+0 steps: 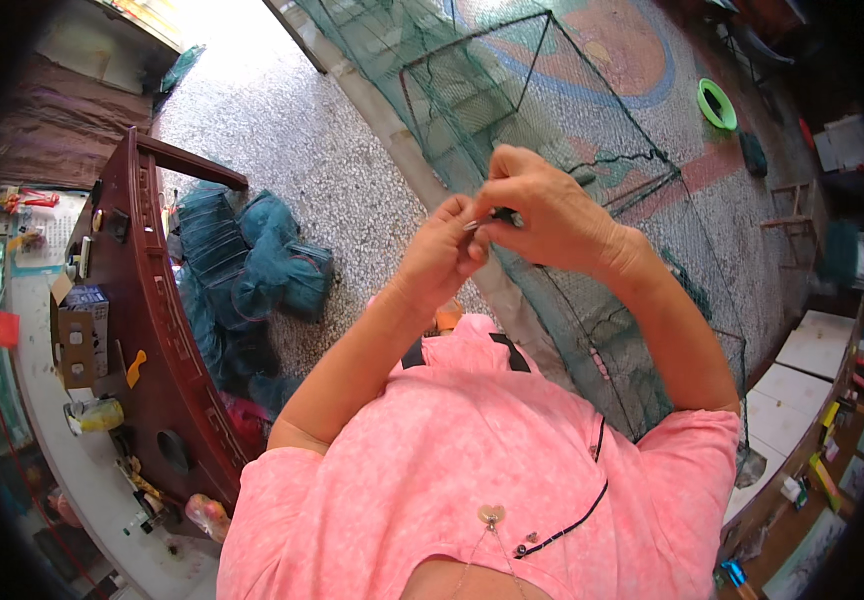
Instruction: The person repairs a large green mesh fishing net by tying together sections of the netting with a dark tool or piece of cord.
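Observation:
My left hand [442, 245] and my right hand [552, 207] meet in front of my chest, fingertips nearly touching. In the right hand's closed fingers is a small dark object [505, 215]; its kind is too small to tell. A thin, shiny metallic bit [471, 226] shows between the two hands. My left fingers are pinched together, and what they hold is hidden. Beyond and below the hands stretches a green net [452, 130] over dark rectangular frames [472, 37], like a long folding fish trap.
Bundled teal netting [277, 260] lies on the speckled floor [352, 190] at left, beside a dark red wooden cabinet [157, 290]. A bright green basin [704, 104] sits far right, near a small wooden stool [790, 220]. A cluttered table [802, 365] runs along the right edge.

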`<state>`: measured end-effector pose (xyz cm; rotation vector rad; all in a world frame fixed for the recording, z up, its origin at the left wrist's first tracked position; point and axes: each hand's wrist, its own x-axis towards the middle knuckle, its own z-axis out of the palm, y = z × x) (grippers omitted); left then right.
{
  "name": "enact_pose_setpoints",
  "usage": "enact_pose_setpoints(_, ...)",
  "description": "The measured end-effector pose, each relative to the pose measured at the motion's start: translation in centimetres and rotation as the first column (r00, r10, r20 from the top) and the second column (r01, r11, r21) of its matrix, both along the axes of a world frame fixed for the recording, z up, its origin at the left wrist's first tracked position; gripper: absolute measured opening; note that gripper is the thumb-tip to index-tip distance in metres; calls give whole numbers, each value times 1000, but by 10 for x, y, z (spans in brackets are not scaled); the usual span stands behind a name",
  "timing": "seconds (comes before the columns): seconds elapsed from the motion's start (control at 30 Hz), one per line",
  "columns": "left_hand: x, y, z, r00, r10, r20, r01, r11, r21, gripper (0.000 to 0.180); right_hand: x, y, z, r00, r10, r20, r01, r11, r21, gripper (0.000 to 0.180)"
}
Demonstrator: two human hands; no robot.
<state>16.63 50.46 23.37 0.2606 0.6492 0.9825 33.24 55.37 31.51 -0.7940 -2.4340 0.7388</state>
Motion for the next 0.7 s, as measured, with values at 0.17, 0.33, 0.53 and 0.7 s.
enact_pose_setpoints(0.17,13,-3,5,995,34,97,-30,999,-41,10,-2,0,4,1000,-4,11,2,977,214,8)
enact_pose_setpoints(0.33,29,-5,5,967,59,246,-71,997,41,10,-10,-8,17,999,28,36,-40,919,393,11)
enact_pose_setpoints(0.53,43,7,0,998,4,60,-17,973,229,18,-59,-65,55,868,468,-167,-417,869,267,10)
enact_pose_setpoints(0.7,42,-16,34,644,699,-311,-128,499,857,18,-26,-47,85,737,170,-654,-361,917,-168,13)
